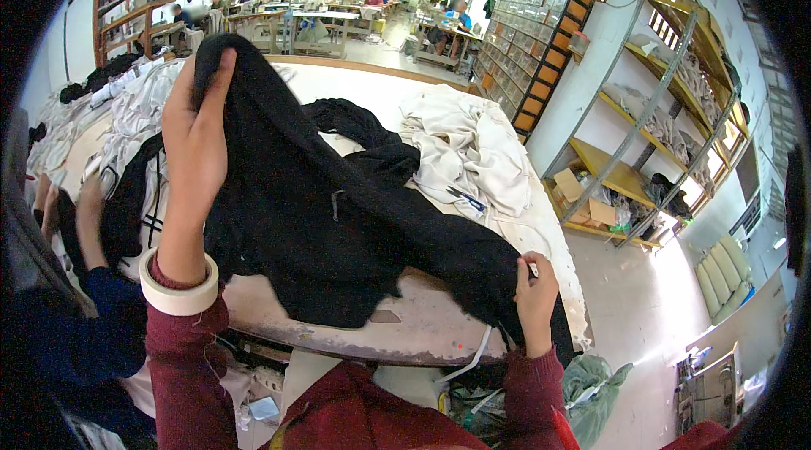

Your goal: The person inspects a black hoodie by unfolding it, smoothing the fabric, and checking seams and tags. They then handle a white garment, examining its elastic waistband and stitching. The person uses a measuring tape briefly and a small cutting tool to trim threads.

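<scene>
A black knit fabric piece is stretched across the near part of a worktable. My left hand, raised at the left, pinches a folded edge of it between thumb and fingers. On that wrist sits a roll of pale tape. My right hand grips the fabric's other end low at the right, near the table's edge. A loose thread lies on the black cloth. Behind it are a bunched black cloth, a heap of white fabric and small thread snips with a dark blue handle.
At the left, a co-worker's hands touch black and white cloth close beside my left arm. White garments pile up behind them. Metal shelves stand to the right. A green plastic bag lies below the table's right corner.
</scene>
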Tool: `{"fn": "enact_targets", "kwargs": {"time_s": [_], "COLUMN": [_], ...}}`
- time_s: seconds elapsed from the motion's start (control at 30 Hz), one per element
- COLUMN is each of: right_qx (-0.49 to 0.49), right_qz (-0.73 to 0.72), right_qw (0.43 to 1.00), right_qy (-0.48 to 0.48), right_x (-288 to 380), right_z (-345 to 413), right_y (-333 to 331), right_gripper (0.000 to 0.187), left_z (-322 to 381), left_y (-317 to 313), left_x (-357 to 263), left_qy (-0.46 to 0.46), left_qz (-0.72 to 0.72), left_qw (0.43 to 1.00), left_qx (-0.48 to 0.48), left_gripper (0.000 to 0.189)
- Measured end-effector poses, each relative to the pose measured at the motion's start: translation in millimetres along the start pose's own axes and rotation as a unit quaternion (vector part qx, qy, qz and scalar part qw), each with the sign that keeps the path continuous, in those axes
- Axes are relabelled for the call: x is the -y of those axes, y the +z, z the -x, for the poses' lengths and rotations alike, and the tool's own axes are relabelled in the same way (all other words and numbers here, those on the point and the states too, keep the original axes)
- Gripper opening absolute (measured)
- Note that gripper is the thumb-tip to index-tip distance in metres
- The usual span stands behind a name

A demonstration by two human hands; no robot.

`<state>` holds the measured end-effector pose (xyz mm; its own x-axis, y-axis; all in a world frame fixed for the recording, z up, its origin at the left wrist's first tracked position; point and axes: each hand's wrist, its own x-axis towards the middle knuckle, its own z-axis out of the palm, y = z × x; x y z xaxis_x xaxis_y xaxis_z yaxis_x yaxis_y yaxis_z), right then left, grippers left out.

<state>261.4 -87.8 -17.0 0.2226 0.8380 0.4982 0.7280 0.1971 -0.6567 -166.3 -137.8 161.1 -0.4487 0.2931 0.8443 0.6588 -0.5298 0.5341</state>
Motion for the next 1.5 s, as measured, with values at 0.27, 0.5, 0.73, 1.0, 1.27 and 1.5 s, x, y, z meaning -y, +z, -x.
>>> {"fn": "enact_targets", "kwargs": {"time_s": [0.27,0.5,0.73,1.0,1.27,1.5], "right_qx": [0.431,-0.090,-0.076,-0.064,-0.087,0.090], "right_qz": [0.130,-0.233,-0.260,-0.484,-0.013,-0.216], "right_qw": [0.865,0.967,0.963,0.873,0.973,0.972], "right_qy": [-0.221,-0.044,-0.004,-0.018,-0.215,0.015], "right_x": [37.7,-15.4,25.3,20.6,-12.3,43.9], "right_z": [60.5,-63.5,-80.6,-186.5,-132.8,90.5], "right_y": [54.5,-77.8,-178.5,-149.1,15.6,26.6], "right_gripper": [0.044,0.025,0.041,0.042,0.036,0.006], "left_z": [-10.6,-23.2,-18.6,-67.2,61.7,134.4], "left_y": [-17.5,-84.1,-127.4,-8.1,52.7,34.1], "left_x": [2.5,-28.8,30.9,77.0,107.6,118.1], "left_qy": [0.018,-0.247,-0.088,0.027,0.195,0.000], "left_qz": [0.007,0.238,-0.072,-0.061,-0.079,0.049], "left_qw": [0.999,0.937,0.948,0.960,0.910,0.819], "left_qx": [-0.028,0.065,0.298,0.272,0.357,0.572], "left_gripper": [0.033,0.028,0.031,0.041,0.037,0.010]}}
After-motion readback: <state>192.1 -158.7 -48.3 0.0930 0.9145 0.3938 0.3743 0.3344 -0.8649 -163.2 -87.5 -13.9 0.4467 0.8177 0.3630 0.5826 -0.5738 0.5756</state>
